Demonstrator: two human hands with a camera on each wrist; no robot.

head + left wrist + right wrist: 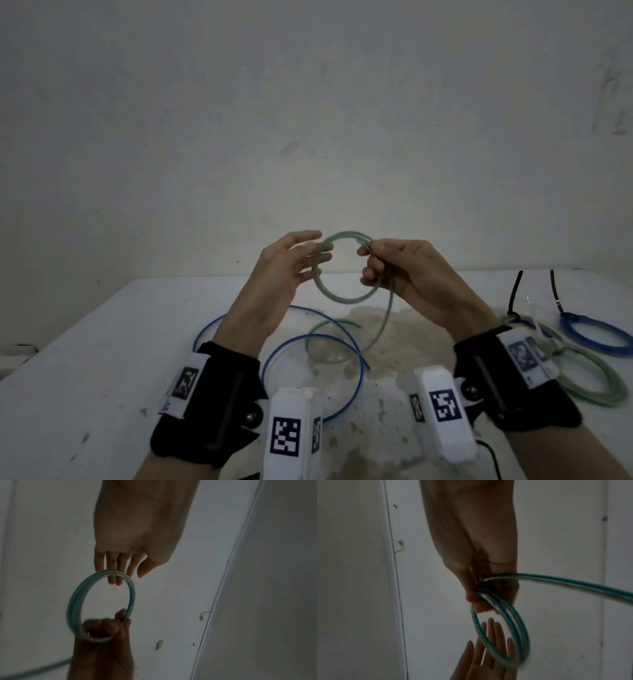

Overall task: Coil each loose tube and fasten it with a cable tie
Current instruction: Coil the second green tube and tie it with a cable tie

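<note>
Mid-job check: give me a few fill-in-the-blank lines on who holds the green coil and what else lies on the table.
1. The green tube coil is pinched in the ____ hand.
2. The left hand has its fingers ____, touching the coil's side.
3. The loose tube lying uncoiled on the table is ____ in colour.
4. The already tied blue coil lies at the table's far ____ side.

Missing words: right; straight; blue; right

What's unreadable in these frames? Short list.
- Green coil turn count: motion blur in both wrist views, too thin in head view.
- Tied green coil: near part hidden behind right hand's wrist strap, head view.
- Blue coil: cut by right edge, head view.
- Left hand contact with coil: unclear.
</note>
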